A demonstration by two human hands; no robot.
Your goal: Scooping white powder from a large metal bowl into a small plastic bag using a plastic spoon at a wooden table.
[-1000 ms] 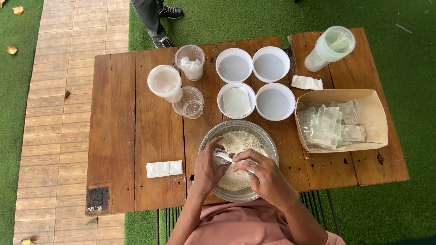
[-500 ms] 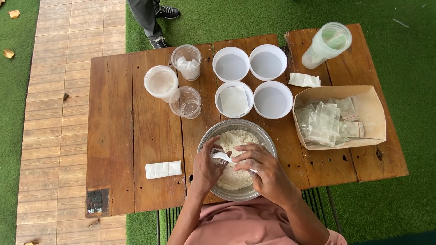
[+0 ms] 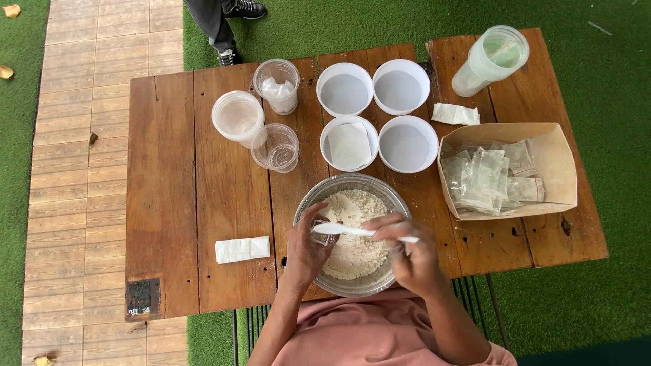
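Two hands over my powder bowl [image 3: 308, 203].
Right hand [image 3: 410, 254] grips spoon [image 3: 352, 230]; left hand [image 3: 305, 247] pinches small bag [image 3: 320, 234].

1. My right hand [image 3: 413, 261] has levelled the white plastic spoon [image 3: 359, 231] across the metal bowl [image 3: 305, 203], its tip now reaching my left hand [image 3: 306, 245].
2. My left fingers now pinch a small clear bag [image 3: 320, 234] at the spoon's tip.

desk [image 3: 203, 203]: reddish-brown planks, dark grain
spoon [image 3: 352, 230]: white
bowl [image 3: 308, 203]: silvery metal
powder [image 3: 359, 251]: off-white
four tubs [image 3: 346, 91], at 12 o'clock from the bowl: white
tray [image 3: 559, 169], at 2 o'clock: tan
grass [image 3: 576, 298]: green
shirt [image 3: 366, 332]: dusty pink
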